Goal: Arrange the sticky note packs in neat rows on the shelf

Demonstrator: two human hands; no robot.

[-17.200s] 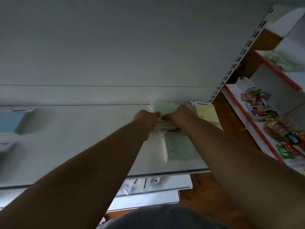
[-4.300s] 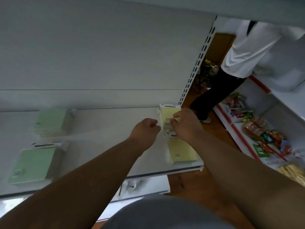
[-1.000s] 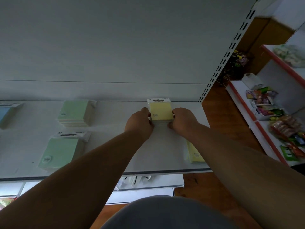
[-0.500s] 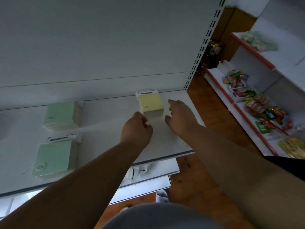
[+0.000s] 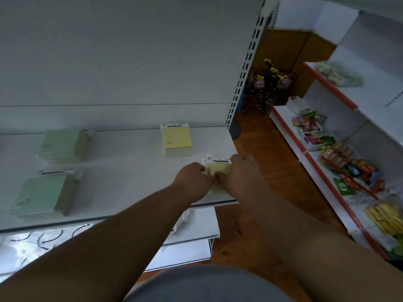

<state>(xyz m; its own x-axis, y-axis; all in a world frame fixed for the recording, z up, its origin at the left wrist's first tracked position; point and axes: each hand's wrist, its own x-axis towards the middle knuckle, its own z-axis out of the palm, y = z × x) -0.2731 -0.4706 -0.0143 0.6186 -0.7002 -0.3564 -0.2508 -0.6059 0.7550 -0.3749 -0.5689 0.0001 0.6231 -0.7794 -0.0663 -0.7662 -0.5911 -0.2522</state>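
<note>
Right of centre, near the shelf (image 5: 130, 192) front edge, our yellow pack (image 5: 219, 168) sits between both hands; our left hand (image 5: 193, 182) pinches its left side, our right hand (image 5: 239, 177) curls round its right; its long axis points toward the stacked yellow packs (image 5: 177, 139) behind, up-left; green stacks (image 5: 63, 146) lie far left.

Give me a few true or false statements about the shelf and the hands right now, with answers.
1. Both hands hold a yellow pack near the shelf's front right corner. True.
2. The left hand is resting idle. False: it grips the pack with the right hand.
3. A yellow stack sits at the back. True.
4. The green stacks lie on the right. False: they lie on the left.
</note>
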